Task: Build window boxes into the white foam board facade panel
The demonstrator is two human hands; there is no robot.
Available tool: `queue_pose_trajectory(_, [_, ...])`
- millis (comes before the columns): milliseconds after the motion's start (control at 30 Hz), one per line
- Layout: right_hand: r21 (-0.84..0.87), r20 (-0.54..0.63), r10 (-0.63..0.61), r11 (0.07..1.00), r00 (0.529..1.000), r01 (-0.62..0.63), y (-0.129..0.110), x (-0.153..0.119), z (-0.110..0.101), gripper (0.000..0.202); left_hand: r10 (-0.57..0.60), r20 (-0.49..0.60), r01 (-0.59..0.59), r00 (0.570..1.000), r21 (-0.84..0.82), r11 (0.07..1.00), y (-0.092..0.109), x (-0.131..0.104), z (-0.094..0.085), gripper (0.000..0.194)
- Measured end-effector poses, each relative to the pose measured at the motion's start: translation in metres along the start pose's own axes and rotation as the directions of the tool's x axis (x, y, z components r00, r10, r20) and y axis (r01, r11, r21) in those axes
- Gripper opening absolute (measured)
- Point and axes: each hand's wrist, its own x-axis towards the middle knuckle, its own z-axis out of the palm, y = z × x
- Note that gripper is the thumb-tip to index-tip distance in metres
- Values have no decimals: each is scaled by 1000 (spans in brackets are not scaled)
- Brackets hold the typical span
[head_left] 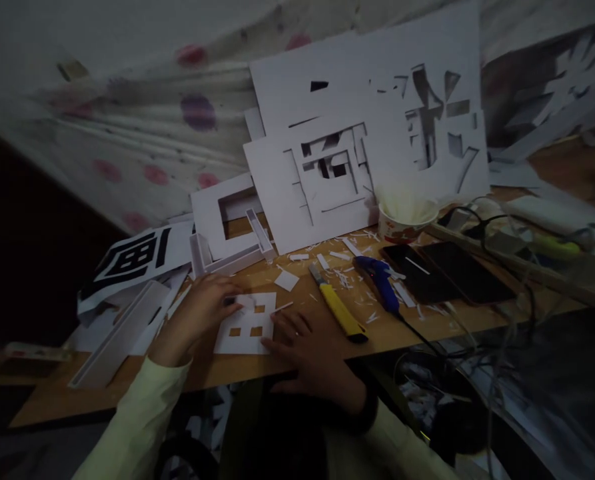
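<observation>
A small white foam-board square [248, 343] with square cut-outs lies flat near the table's front edge. Over its upper left corner is my left hand [204, 310], its fingers bent together; a pale small piece shows by the fingertips, but what they hold is unclear. My right hand [310, 353] rests at the square's right side with its fingers apart, one fingertip touching the edge. A thin white strip [283, 307] lies by its upper fingers. Just right of that hand are a yellow utility knife [338, 303] and a blue glue gun [380, 280].
Cut-out white boards [322, 193] lean against the wall. A paper bowl [407, 223] of glue sticks, two dark phones [470, 270] and cables stand at right. White scraps litter the wooden table [297, 267]. A long white box-like strip [120, 337] and a printed character sheet [137, 257] lie left.
</observation>
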Motion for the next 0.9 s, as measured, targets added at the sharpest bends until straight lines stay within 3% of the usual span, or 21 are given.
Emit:
queue_pose_trajectory(133, [34,73,1,999,997,-4,5,0,2,78,-30,85,22,996,89,996,0,7,10,23])
queue_pose_trajectory(300, [52,101,20,998,995,-26,6,1,4,78,-64,84,53,994,118,992,-7,10,21,30])
queue_pose_trajectory(533, [51,78,25,998,997,-29,8,1,9,75,-108,142,88,984,140,986,-4,17,19,27])
queue_pose_trajectory(900, [48,60,14,999,998,-17,7,1,7,72,-116,116,105,987,92,990,-5,16,21,26])
